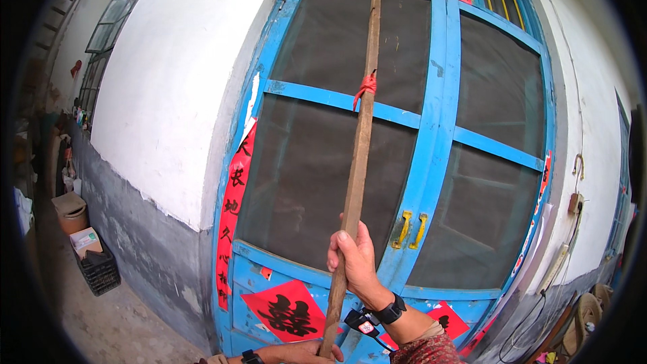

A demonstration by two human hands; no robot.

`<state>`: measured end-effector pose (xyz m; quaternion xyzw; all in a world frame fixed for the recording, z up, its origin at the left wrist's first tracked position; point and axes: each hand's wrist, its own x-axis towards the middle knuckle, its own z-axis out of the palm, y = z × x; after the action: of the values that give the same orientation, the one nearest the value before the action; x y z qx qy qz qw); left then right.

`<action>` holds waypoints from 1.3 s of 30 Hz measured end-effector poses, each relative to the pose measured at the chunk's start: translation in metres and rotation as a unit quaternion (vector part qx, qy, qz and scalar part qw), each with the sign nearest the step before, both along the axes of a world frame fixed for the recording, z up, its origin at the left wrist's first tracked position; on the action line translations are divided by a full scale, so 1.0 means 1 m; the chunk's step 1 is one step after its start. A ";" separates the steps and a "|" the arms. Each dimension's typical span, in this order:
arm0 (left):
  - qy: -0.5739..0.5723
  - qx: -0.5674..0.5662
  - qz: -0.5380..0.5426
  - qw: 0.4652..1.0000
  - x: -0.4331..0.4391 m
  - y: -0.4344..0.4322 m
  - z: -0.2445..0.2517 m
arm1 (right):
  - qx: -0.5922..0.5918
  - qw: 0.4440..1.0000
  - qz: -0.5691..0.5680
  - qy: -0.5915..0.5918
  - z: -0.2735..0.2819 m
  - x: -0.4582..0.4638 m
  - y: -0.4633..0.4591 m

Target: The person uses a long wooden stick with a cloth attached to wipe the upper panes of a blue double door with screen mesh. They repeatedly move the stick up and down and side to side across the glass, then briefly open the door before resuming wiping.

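Observation:
A long wooden pole rises steeply in front of a blue screen double door, its top reaching the upper edge of the view. My right hand grips the pole at mid-height of the picture's lower half, with a black band on the wrist. Lower down, at the bottom edge, my left hand holds the pole's lower end, partly cut off by the frame. A red cloth strip is tied around the pole further up, and another bit of red shows near its top.
Two yellow door handles are right of my right hand. Red paper with black writing lines the door frame. A black crate stands by the left wall; a power strip and cords hang at right, near woven slippers.

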<state>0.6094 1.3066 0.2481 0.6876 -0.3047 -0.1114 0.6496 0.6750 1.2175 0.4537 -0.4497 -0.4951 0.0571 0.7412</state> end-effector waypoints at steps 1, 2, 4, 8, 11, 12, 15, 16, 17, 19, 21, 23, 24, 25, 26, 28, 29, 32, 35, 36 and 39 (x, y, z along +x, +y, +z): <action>-0.002 -0.002 0.010 1.000 -0.003 0.004 0.005 | -0.002 1.000 -0.001 0.001 0.003 0.001 0.005; -0.003 -0.004 0.020 1.000 -0.008 0.008 0.009 | -0.018 1.000 -0.013 -0.003 0.007 0.003 0.011; 0.016 -0.044 0.015 0.999 -0.018 0.017 0.021 | -0.017 1.000 -0.004 -0.010 0.015 0.005 0.020; -0.028 -0.111 0.057 0.992 -0.036 0.031 0.043 | -0.036 0.998 -0.012 -0.053 0.042 0.007 0.040; -0.059 -0.170 0.072 0.981 -0.041 0.039 0.052 | -0.042 0.996 -0.022 -0.080 0.066 0.007 0.056; -0.047 -0.206 0.043 0.976 -0.041 0.048 0.058 | -0.041 0.996 -0.018 -0.082 0.076 0.007 0.062; -0.067 -0.286 0.076 0.953 -0.043 0.053 0.073 | -0.033 0.994 -0.021 -0.098 0.105 0.008 0.078; -0.065 -0.311 0.103 0.943 -0.044 0.055 0.081 | -0.028 0.994 -0.023 -0.100 0.115 0.008 0.084; -0.066 -0.340 0.125 0.930 -0.045 0.056 0.090 | -0.025 0.994 -0.020 -0.100 0.124 0.008 0.089; -0.070 -0.340 0.152 0.926 -0.046 0.058 0.110 | -0.014 0.994 -0.029 -0.103 0.142 0.009 0.097; -0.075 -0.343 0.151 0.924 -0.050 0.064 0.131 | -0.009 0.993 -0.032 -0.112 0.161 0.009 0.103; -0.070 -0.325 0.178 0.926 -0.050 0.069 0.149 | 0.001 0.991 -0.035 -0.126 0.177 0.009 0.110; -0.071 -0.321 0.179 0.927 -0.050 0.072 0.159 | -0.003 0.992 -0.049 -0.119 0.186 0.009 0.113; -0.073 -0.317 0.181 0.928 -0.050 0.075 0.170 | -0.011 0.991 -0.064 -0.118 0.196 0.009 0.114; -0.076 -0.311 0.175 0.931 -0.050 0.078 0.180 | -0.013 0.991 -0.066 -0.115 0.206 0.008 0.116; -0.094 -0.294 0.180 0.934 -0.047 0.083 0.200 | -0.013 0.991 -0.079 -0.111 0.226 0.009 0.120; -0.097 -0.285 0.188 0.935 -0.044 0.084 0.208 | -0.018 0.990 -0.083 -0.108 0.235 0.011 0.121; -0.106 -0.283 0.197 0.933 -0.035 0.084 0.228 | -0.026 0.992 -0.062 -0.103 0.257 0.018 0.121; -0.112 -0.285 0.205 0.930 -0.023 0.080 0.242 | -0.025 0.993 -0.068 -0.097 0.273 0.027 0.119; -0.114 -0.285 0.207 0.929 -0.019 0.079 0.246 | -0.024 0.992 -0.070 -0.099 0.277 0.030 0.119; -0.125 -0.291 0.217 0.923 -0.006 0.077 0.256 | -0.018 0.993 -0.061 -0.102 0.287 0.041 0.121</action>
<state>0.6038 1.3839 0.5038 0.5263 -0.2454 0.2125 0.7859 0.7157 1.3384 0.7408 -0.4959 -0.5385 -0.0251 0.6808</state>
